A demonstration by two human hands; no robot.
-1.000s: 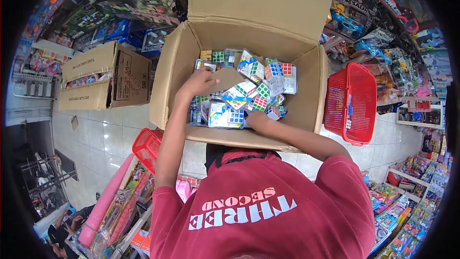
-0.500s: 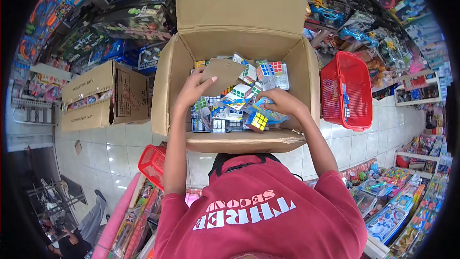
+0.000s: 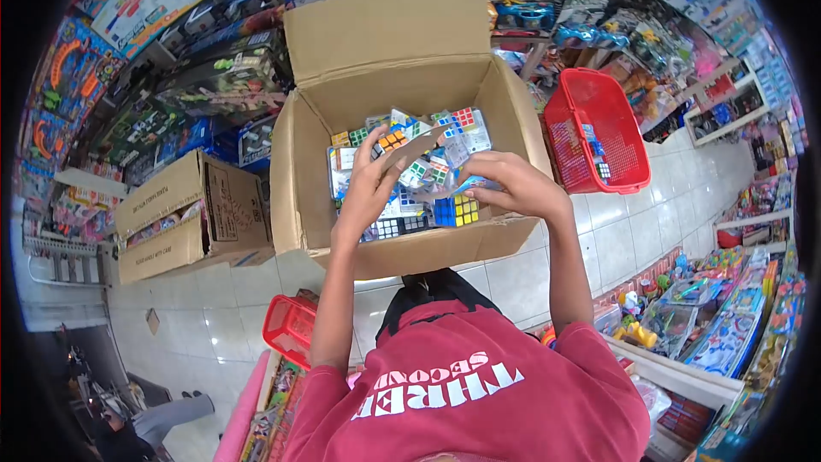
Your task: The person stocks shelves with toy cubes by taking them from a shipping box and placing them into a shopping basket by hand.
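Head view, your left hand pinching a cardboard piece, your right hand closed around a packaged puzzle cube, above the open box, red basket beside.

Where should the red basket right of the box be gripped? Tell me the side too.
Grip the red basket by its upper rim, coming from above: it stands upright on the floor with its mouth open, and the cardboard box and shelves crowd its sides.

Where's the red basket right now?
In the head view the red basket stands tilted on the tiled floor, right of the open cardboard box, beyond the right hand.
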